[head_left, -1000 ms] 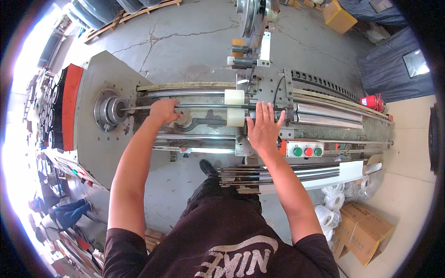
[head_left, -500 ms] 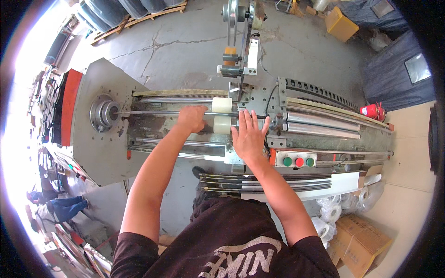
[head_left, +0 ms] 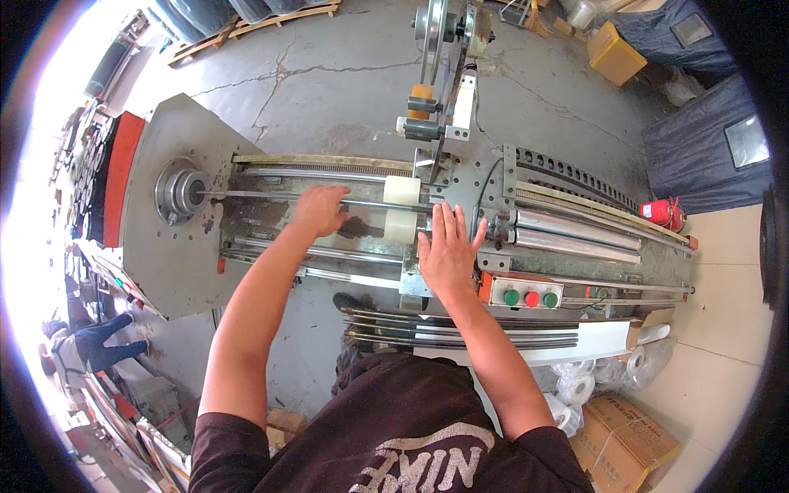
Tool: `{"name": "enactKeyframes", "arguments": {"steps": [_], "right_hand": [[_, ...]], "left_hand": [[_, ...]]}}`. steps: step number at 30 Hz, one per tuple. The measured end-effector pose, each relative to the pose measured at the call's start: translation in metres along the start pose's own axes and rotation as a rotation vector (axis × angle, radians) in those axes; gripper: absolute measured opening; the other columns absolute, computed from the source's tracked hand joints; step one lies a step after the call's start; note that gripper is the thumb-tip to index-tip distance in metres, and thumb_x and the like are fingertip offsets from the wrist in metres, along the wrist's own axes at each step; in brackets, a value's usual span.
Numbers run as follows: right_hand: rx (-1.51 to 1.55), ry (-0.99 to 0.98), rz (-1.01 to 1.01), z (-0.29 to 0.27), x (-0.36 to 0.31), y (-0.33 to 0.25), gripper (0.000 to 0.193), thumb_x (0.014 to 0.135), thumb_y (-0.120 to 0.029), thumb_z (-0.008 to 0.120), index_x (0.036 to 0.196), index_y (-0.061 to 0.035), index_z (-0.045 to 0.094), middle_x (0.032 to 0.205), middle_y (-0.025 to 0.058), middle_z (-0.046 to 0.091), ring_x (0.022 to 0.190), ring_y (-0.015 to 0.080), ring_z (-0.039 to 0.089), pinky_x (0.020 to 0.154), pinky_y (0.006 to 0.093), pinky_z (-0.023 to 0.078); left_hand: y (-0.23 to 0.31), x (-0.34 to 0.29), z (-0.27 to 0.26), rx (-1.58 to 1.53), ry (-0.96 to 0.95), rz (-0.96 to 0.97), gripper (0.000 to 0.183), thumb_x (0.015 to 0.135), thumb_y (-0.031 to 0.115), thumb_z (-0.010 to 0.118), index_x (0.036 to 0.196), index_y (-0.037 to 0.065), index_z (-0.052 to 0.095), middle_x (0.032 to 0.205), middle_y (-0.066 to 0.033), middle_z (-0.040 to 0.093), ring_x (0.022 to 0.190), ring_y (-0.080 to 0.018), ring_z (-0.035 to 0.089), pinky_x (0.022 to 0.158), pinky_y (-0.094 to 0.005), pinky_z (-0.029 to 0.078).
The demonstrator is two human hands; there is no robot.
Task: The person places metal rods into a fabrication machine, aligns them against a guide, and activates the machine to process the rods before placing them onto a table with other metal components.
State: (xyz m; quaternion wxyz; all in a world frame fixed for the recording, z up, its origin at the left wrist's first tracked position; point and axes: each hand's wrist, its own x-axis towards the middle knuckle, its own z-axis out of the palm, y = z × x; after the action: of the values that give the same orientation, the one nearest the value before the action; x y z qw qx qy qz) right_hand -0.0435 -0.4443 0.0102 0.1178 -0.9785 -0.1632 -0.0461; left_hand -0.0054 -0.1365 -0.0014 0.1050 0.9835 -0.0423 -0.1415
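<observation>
so the long thin metal rod (head_left: pixel 263 195) runs left to right, crossways to the person, from the round chuck (head_left: pixel 174 194) past the white rollers (head_left: pixel 400 226), and it lies right under the left hand (head_left: pixel 323 210), the one nearer the chuck. the right hand (head_left: pixel 448 246) is just beyond the rollers, flat with fingers spread, tips up at the rod's line. hands are well apart, and honestly can't tell if the left one's gripping.

The rollers (head_left: pixel 402 188) are cream; the extinguisher (head_left: pixel 660 215) red; the carton (head_left: pixel 618 444) brown.
</observation>
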Motion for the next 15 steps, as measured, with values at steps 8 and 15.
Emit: {"name": "enactKeyframes", "arguments": {"steps": [8,15], "right_hand": [[0.02,0.048,0.012,0.0,0.003,-0.001,0.063,0.1,-0.035,0.064,0.152,-0.0013,0.051,0.155,0.0135,0.051,0.149,0.0334,0.043,0.124,0.0727,0.011],[0.015,0.026,0.023,-0.005,0.009,-0.004,0.06,0.099,-0.035,0.065,0.147,0.0001,0.055,0.151,0.0126,0.054,0.148,0.0347,0.044,0.123,0.0746,0.01]], "left_hand": [[-0.09,-0.005,-0.027,0.059,-0.108,-0.175,0.067,0.085,0.042,0.081,0.143,0.015,0.062,0.119,-0.0163,0.076,0.113,-0.0376,0.07,0.099,-0.049,0.055],[-0.136,-0.006,-0.038,0.113,-0.221,-0.269,0.069,0.082,0.044,0.081,0.143,0.015,0.063,0.12,-0.0139,0.076,0.115,-0.0361,0.07,0.098,-0.0484,0.056]]}}
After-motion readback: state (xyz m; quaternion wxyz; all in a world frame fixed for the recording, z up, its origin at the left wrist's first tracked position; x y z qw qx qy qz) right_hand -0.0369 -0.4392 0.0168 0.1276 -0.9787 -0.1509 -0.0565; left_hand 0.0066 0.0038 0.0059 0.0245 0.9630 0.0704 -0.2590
